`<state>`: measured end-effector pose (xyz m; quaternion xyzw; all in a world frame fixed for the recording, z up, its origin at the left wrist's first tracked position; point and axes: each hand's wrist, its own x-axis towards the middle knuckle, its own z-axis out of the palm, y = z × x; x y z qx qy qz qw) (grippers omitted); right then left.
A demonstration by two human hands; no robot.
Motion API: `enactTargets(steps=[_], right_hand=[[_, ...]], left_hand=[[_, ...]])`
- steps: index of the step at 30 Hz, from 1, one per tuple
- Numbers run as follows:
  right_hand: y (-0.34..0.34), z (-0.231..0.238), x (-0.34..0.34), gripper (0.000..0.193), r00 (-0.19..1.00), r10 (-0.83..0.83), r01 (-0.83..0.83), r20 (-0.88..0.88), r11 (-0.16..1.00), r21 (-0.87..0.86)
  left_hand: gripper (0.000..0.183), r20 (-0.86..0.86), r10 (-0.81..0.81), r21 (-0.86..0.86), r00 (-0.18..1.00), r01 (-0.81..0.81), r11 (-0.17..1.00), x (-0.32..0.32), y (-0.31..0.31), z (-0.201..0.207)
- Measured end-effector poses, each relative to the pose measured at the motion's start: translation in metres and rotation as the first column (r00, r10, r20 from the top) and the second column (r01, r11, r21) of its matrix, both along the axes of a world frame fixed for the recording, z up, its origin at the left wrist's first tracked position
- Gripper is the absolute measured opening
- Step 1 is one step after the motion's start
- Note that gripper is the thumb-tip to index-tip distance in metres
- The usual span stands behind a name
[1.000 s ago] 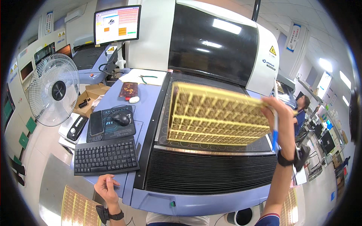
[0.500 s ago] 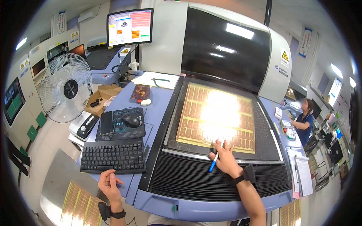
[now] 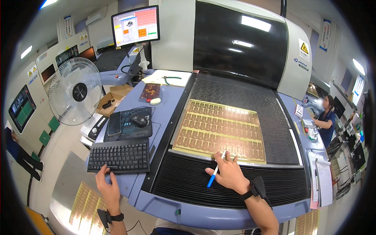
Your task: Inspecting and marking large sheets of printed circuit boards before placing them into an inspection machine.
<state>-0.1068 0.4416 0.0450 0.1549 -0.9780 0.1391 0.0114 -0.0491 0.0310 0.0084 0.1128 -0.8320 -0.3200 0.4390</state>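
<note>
Grip of the right hand [image 3: 230, 172] holds a pen [image 3: 213, 177], right over the near edge of the yellow sheet [image 3: 220, 132]. The sheet lies just ahead on the black bed [image 3: 277, 143], longer side going left to right. The left hand [image 3: 108, 188], loosely open, is farther, by the keyboard [image 3: 118, 156].

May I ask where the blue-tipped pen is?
The right hand holds the pen at the near edge of the panel, right of centre in the head view.
</note>
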Motion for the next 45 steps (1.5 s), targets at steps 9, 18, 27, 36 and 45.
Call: enactTargets(steps=[9,18,27,36,45], right_hand=[[0.002,0.022,0.005,0.057,0.989,0.036,-0.073,-0.140,0.961,-0.267],[0.004,0.016,0.040,0.033,0.971,-0.080,-0.072,-0.226,0.800,-0.595],[-0.003,0.000,0.047,0.019,0.971,-0.090,-0.047,-0.220,0.834,-0.549],[-0.003,0.015,0.056,0.024,0.973,-0.132,0.033,-0.187,0.890,-0.454],[0.007,0.011,0.057,0.014,0.946,-0.150,-0.005,-0.287,0.880,-0.474]], left_hand=[[0.022,0.042,-0.027,-0.315,0.999,0.039,0.948,-0.014,0.012,0.045],[0.020,0.071,-0.939,-0.369,0.337,0.883,0.289,-0.089,0.205,0.071],[0.013,-0.014,-0.978,-0.062,0.206,0.976,0.207,-0.091,0.214,0.023],[0.016,-0.117,-0.973,-0.109,0.200,0.971,0.213,-0.081,0.227,0.007],[0.014,-0.095,-0.977,-0.119,0.190,0.972,0.200,-0.078,0.229,0.017]])
